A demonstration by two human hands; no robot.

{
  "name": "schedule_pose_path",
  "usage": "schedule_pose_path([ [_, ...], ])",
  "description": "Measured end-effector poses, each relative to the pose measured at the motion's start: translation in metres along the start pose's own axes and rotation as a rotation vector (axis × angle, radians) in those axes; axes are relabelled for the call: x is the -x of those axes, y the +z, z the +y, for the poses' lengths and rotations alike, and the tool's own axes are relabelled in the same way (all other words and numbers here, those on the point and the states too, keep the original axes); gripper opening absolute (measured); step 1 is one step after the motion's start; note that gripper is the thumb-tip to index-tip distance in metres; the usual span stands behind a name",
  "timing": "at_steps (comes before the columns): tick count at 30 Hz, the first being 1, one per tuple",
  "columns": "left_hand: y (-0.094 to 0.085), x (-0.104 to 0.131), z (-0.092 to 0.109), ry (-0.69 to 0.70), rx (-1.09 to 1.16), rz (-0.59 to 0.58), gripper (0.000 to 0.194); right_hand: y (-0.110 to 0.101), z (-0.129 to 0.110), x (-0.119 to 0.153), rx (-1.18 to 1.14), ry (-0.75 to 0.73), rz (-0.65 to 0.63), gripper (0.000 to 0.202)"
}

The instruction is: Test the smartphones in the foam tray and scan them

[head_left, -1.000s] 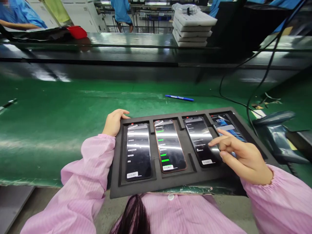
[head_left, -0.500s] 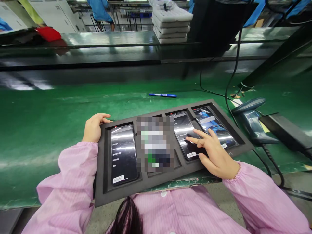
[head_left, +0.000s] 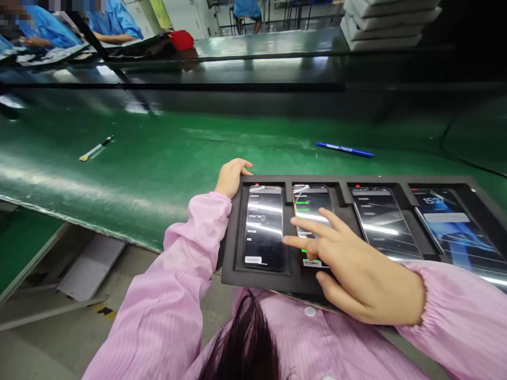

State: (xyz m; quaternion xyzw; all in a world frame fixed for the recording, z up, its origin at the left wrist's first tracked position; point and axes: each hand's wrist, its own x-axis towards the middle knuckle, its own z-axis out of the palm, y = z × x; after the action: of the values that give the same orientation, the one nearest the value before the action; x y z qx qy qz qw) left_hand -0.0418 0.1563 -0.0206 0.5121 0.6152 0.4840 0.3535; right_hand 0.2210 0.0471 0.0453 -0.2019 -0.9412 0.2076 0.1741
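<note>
A dark tray [head_left: 232, 264] carries phones in separate recesses at the bench's front edge. My left hand [head_left: 231, 178] grips its far left corner. Fingers spread, my right hand [head_left: 348, 258] is over the second phone [head_left: 312, 196] from the left, partly hiding it; its index fingertip is by the right edge of the leftmost phone [head_left: 263, 243]. Contact cannot be made out. The leftmost phone shows a list on a dark screen, and the second has green lines. The third phone [head_left: 384, 216] also has a dark list, while the rightmost phone [head_left: 455, 216] displays a blue lock screen.
Beyond the tray a blue pen [head_left: 344, 150] lies on the green bench [head_left: 198, 142], and a brush [head_left: 96, 149] lies at the left. Behind a raised ledge are a red object [head_left: 181, 40], stacked white trays [head_left: 388, 26] and people in blue.
The view has swung left, so the tray appears further right. My right hand has moved from the third phone to the second and leftmost phones. My left hand still grips the tray.
</note>
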Motion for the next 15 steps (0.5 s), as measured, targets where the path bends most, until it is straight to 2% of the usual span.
schedule_pose_path([
  [6,0.001,0.002,0.001,-0.019,0.018,-0.009,0.024,0.017,0.000,-0.030,0.023,-0.009,-0.096,0.028],
  [10,0.002,0.000,-0.002,-0.023,0.049,-0.022,0.023,0.018,0.012,-0.051,0.115,0.096,-0.128,0.024],
  [15,0.001,0.000,-0.002,-0.048,0.063,-0.034,0.024,0.024,0.025,-0.068,0.113,0.195,-0.182,0.023],
])
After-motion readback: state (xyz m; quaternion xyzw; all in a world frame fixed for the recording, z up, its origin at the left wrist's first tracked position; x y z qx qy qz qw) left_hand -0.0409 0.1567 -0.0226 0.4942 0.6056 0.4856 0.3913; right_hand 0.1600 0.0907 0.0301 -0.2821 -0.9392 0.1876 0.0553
